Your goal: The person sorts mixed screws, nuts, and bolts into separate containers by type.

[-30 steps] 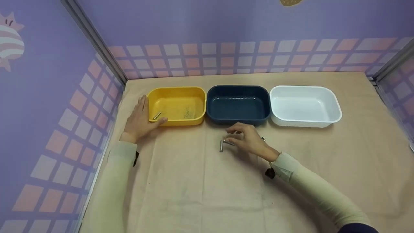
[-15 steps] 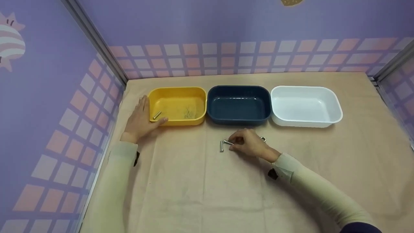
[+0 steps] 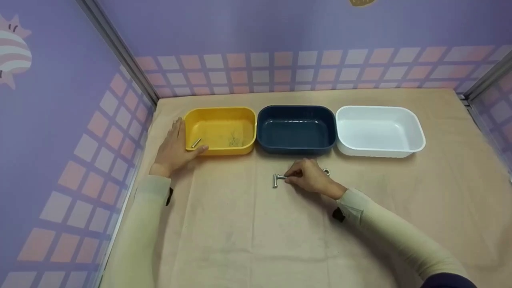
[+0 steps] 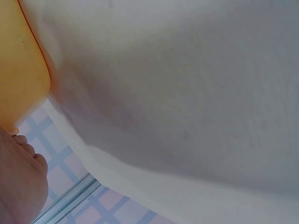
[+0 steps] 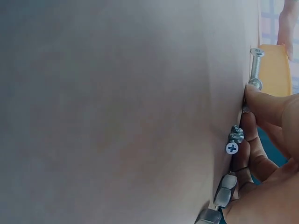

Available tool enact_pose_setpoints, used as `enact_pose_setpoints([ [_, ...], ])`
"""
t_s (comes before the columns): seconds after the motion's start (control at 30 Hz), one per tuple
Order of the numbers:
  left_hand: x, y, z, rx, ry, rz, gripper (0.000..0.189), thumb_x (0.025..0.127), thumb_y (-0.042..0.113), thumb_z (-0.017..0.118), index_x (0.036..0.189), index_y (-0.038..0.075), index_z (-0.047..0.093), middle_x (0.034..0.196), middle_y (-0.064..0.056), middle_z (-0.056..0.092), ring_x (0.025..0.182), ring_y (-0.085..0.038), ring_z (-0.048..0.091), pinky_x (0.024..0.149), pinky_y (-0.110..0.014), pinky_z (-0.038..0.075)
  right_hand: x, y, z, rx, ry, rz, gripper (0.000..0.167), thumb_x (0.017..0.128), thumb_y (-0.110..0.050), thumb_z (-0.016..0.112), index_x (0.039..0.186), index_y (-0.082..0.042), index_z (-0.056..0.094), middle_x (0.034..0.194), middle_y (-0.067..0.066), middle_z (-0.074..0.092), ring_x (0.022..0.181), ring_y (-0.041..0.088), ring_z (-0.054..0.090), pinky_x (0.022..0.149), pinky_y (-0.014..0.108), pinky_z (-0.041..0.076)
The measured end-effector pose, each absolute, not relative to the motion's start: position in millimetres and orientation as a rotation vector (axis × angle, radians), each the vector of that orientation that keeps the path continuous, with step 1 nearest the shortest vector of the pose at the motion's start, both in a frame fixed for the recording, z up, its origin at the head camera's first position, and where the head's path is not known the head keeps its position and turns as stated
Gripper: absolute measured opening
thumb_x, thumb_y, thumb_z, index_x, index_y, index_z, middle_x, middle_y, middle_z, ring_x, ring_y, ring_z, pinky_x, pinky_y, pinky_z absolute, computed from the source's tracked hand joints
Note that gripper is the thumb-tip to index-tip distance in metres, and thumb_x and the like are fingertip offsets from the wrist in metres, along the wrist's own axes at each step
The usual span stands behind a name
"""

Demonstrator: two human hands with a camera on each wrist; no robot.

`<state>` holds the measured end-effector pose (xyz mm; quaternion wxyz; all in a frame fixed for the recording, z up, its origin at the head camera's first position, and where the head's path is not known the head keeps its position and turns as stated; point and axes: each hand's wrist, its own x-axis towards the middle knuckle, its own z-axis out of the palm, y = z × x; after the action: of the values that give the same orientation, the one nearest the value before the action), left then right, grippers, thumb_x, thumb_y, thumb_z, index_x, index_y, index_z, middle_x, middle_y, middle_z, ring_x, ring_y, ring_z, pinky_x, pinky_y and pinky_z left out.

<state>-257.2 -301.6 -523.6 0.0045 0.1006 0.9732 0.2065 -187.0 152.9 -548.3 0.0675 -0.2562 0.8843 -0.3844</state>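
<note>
My right hand [image 3: 310, 176] pinches a silver bolt [image 3: 281, 177] between thumb and fingers, low over the cloth in front of the dark blue bin [image 3: 296, 151]. Its head points left, close to a second bolt [image 3: 275, 181] that lies on the cloth. In the right wrist view, small cross-head screws [image 5: 232, 147] and hex nuts [image 5: 225, 191] sit beside the curled fingers, mostly hidden from the head camera. My left hand [image 3: 172, 150] rests along the left end of the yellow bin [image 3: 224, 151], thumb over its front rim. Inside that bin lies another bolt [image 3: 196, 143].
A white bin [image 3: 380, 153] stands at the right end of the row, side by side with the blue one. One nut [image 3: 327, 172] shows behind the right hand. Purple walls [image 3: 280, 32] enclose the back and sides of the cloth-covered table [image 3: 288, 240].
The right hand's fingers have come together on the bolt after hovering spread above it, and the bolt has turned slightly. The left hand stays in place on the yellow bin.
</note>
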Motion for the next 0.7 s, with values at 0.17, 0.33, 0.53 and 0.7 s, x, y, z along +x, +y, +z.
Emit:
enact_pose_setpoints([
  [0.17,-257,-302,-524,0.317,3.042,0.65,0.128,0.093,0.078,0.061,0.169,-0.003,-0.001,0.179,-0.024,-0.001,0.167,-0.041,0.003,0.137,-0.053,0.007,-188,152,-549,-0.786,2.667,-1.154,0.007,0.091,-0.007,0.084,0.098,-0.009,0.086,0.093,0.004,0.079,0.079,0.011,0.062,0.07,0.023,0.049],
  [0.33,-257,-302,-526,0.331,3.043,0.642,0.128,0.093,0.079,0.061,0.169,-0.003,-0.001,0.179,-0.025,0.0,0.166,-0.042,0.003,0.136,-0.053,0.007,-188,152,-549,-0.795,2.677,-1.123,0.007,0.092,-0.007,0.083,0.098,-0.01,0.086,0.093,0.003,0.078,0.083,0.013,0.062,0.075,0.026,0.048],
  [0.53,-257,-302,-525,0.333,3.052,0.647,0.128,0.092,0.078,0.062,0.169,-0.004,0.0,0.178,-0.026,0.001,0.166,-0.043,0.005,0.136,-0.054,0.008,-188,151,-546,-0.802,2.674,-1.114,0.005,0.094,-0.006,0.081,0.099,-0.007,0.083,0.095,0.004,0.074,0.086,0.016,0.063,0.078,0.029,0.05],
  [0.7,-256,-303,-524,0.328,3.06,0.65,0.128,0.092,0.078,0.062,0.169,-0.004,0.001,0.179,-0.024,0.002,0.166,-0.042,0.005,0.136,-0.053,0.009,-189,152,-537,-0.843,2.678,-1.148,0.005,0.097,-0.006,0.078,0.1,-0.004,0.08,0.097,0.007,0.073,0.091,0.018,0.065,0.083,0.035,0.055],
])
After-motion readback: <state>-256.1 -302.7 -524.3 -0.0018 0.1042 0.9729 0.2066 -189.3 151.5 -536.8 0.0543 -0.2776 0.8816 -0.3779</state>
